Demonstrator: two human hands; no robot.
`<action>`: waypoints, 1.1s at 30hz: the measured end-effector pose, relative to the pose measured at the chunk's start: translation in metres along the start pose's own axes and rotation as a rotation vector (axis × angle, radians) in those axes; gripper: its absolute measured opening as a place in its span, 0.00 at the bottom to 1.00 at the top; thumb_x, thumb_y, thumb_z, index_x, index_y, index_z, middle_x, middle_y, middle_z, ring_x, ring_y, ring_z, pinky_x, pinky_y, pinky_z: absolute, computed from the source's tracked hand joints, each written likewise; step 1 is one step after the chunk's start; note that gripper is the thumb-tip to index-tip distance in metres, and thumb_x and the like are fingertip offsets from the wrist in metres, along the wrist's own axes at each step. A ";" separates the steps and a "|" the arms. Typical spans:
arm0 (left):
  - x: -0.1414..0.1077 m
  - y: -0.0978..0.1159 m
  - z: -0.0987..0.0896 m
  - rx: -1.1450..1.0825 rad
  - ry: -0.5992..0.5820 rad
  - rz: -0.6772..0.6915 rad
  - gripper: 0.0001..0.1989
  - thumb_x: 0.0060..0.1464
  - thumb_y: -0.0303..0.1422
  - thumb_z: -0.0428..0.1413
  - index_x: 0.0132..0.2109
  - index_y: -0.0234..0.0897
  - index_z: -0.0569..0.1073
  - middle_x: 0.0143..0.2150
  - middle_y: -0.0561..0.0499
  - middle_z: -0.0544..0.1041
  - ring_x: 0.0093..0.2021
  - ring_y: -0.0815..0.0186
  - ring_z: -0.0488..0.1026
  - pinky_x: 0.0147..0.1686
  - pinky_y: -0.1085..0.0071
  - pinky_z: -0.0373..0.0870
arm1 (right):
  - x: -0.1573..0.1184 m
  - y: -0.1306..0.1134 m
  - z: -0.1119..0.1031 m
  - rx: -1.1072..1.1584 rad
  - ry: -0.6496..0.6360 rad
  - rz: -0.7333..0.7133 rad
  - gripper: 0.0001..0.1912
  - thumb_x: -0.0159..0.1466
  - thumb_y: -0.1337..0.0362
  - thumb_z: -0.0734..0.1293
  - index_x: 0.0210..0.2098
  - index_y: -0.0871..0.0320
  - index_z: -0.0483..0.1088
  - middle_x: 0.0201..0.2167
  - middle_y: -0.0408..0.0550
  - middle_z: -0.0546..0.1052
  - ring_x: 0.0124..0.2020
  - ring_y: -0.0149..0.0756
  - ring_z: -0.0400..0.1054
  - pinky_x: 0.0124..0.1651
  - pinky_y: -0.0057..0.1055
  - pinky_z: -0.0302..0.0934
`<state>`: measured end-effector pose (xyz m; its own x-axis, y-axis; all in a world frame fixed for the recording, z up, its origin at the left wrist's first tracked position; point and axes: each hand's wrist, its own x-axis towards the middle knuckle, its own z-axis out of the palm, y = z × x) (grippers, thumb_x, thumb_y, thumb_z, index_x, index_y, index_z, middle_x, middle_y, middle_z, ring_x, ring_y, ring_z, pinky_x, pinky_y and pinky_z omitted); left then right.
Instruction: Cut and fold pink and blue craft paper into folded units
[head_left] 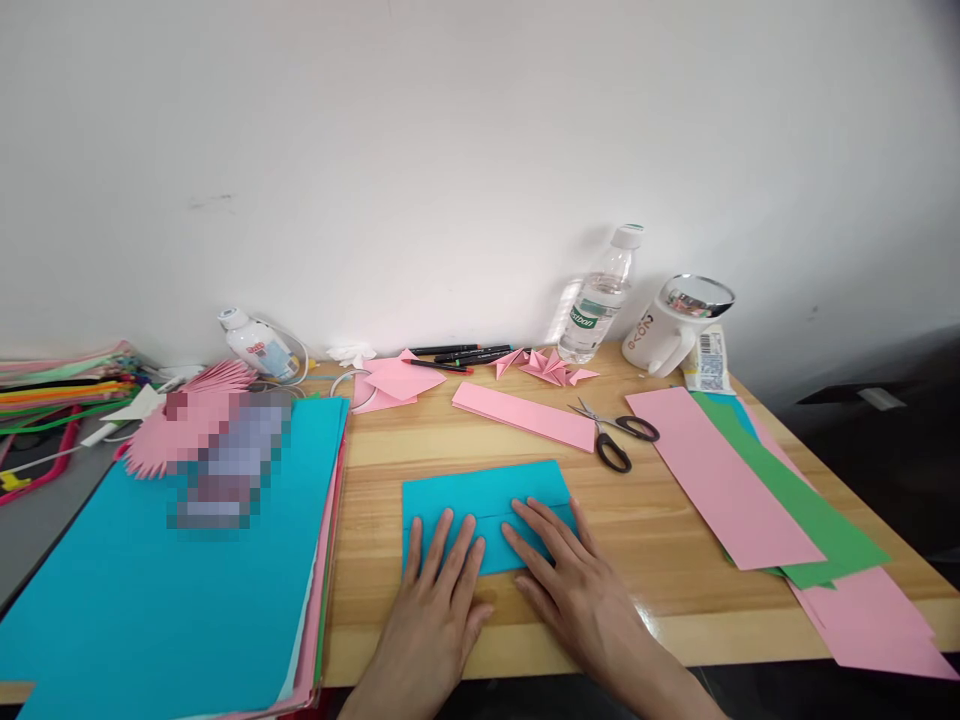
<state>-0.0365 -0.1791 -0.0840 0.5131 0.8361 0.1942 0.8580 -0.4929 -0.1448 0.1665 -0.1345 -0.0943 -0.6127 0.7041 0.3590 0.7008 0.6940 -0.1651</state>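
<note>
A blue sheet of paper point(484, 490) lies on the wooden table, with a line like a crease or folded edge running across its width. My left hand point(439, 595) rests flat on its lower left part, fingers spread. On the lower right part lies my right hand point(574, 575), its fingers also stretched out and apart. Both palms partly cover the sheet's near edge. Just beyond it are a folded pink paper strip point(525, 416) and scissors point(616, 440) with black handles, their blades slightly apart.
Large blue sheets point(165, 610) are stacked at left, under a pleated pink paper piece point(187, 420). Pink and green strips point(739, 480) overlap at right. Along the wall stand a water bottle point(598, 305), a white mug point(667, 325), a white bottle point(259, 345) and several pens point(472, 354).
</note>
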 end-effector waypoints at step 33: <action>0.000 0.003 0.005 0.041 -0.036 0.019 0.29 0.53 0.39 0.54 0.61 0.45 0.57 0.66 0.51 0.52 0.64 0.43 0.43 0.54 0.32 0.45 | 0.016 -0.017 0.010 0.096 0.213 0.227 0.10 0.65 0.62 0.60 0.35 0.54 0.73 0.43 0.50 0.75 0.51 0.44 0.65 0.55 0.49 0.56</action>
<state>-0.0342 -0.1796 -0.0889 0.5274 0.8352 0.1556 0.8459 -0.4992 -0.1876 0.1413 -0.1336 -0.0948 -0.3475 0.8021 0.4857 0.7667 0.5413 -0.3453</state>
